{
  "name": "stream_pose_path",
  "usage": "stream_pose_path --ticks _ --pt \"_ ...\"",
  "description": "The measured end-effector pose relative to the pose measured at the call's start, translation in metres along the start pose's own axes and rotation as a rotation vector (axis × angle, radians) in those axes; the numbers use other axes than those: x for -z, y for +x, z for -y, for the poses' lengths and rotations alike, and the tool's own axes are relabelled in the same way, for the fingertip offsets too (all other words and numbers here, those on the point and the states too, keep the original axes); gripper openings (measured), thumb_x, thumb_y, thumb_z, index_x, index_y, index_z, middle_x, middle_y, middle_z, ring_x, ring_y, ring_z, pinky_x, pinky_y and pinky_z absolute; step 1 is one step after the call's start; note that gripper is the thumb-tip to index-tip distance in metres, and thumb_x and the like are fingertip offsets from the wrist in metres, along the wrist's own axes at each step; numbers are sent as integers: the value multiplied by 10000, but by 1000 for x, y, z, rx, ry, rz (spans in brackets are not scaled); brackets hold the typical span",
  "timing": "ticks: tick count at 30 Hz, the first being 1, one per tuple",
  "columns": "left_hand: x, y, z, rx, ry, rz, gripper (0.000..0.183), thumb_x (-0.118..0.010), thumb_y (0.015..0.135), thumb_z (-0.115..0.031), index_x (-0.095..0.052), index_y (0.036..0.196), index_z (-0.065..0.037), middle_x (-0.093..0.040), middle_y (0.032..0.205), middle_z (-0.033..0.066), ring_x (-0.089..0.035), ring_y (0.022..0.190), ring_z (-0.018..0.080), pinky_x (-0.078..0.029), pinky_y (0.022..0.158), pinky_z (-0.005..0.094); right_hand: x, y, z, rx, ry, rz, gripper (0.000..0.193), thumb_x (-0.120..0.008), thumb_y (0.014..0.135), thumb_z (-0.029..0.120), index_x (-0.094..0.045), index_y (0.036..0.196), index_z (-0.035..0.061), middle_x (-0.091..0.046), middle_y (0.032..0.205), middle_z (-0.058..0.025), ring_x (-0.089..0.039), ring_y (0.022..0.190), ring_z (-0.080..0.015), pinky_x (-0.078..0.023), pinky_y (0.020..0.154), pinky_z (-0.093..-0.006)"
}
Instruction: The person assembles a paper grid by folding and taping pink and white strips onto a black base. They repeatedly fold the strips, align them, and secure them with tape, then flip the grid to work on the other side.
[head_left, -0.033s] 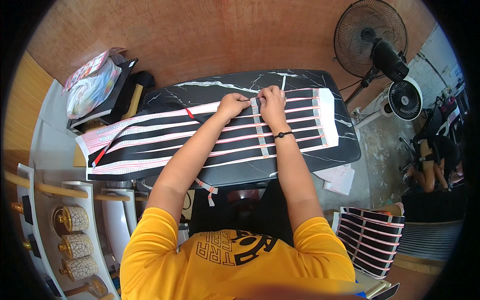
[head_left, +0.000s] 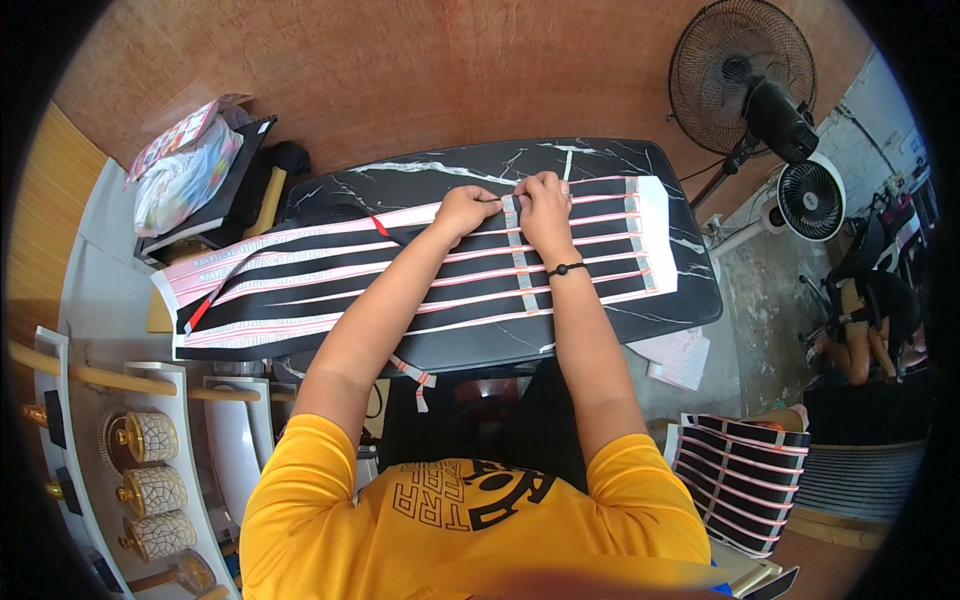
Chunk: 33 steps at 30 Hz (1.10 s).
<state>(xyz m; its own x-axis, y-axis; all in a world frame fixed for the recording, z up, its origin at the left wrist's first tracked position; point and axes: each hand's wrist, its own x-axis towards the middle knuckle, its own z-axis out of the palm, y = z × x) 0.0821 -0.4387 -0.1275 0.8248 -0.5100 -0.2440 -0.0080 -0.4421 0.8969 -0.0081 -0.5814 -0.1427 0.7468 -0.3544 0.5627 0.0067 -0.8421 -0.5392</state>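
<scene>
A long white-and-pink printed sheet (head_left: 656, 235) lies across the black marble-patterned table (head_left: 690, 300). Several black strips (head_left: 470, 268) run lengthwise along it, some with red ends, and grey tape (head_left: 519, 262) crosses them in two rows. At the sheet's far edge, my left hand (head_left: 466, 212) pinches the topmost black strip between thumb and fingertips. Close beside it, my right hand (head_left: 545, 210) is closed with bent fingers at the same strip, next to the tape. My fingers partly hide the strip there. A loose strip with a red tip (head_left: 200, 313) curls over the sheet's left part.
Two fans, one black (head_left: 742, 75) and one white (head_left: 810, 200), stand at the right. Another striped sheet (head_left: 740, 485) rests at lower right. Short tape pieces (head_left: 413, 374) hang from the table's near edge. Shelves with patterned jars (head_left: 155, 490) and a plastic bag (head_left: 190, 175) are left.
</scene>
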Motion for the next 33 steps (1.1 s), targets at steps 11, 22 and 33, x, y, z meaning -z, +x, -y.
stream_pose_path --ticks 11,22,33 --pt "0 12 0 -42 128 -25 238 -720 888 -213 -722 1050 -38 -718 919 63 -638 807 137 -503 732 281 -2 7 4 -20 -48 39 70 -641 856 77 -632 912 118 -545 1080 -86 -503 1071 -325 -417 901 -514" --pt "-8 4 3 -95 328 -125 270 -752 839 -282 -728 1063 -134 -726 1014 47 -664 958 175 -453 907 332 -3 7 14 -25 -185 17 66 -670 824 76 -626 868 97 -523 1074 -86 -500 1041 -311 -419 866 -492" --pt "-7 -1 0 -131 355 -118 331 -738 841 -325 -721 1096 -116 -720 1109 83 -662 1061 230 -457 945 355 -9 6 11 -10 -159 1 67 -651 776 -2 -637 821 47 -560 960 -132 -546 953 -342 -481 810 -447"
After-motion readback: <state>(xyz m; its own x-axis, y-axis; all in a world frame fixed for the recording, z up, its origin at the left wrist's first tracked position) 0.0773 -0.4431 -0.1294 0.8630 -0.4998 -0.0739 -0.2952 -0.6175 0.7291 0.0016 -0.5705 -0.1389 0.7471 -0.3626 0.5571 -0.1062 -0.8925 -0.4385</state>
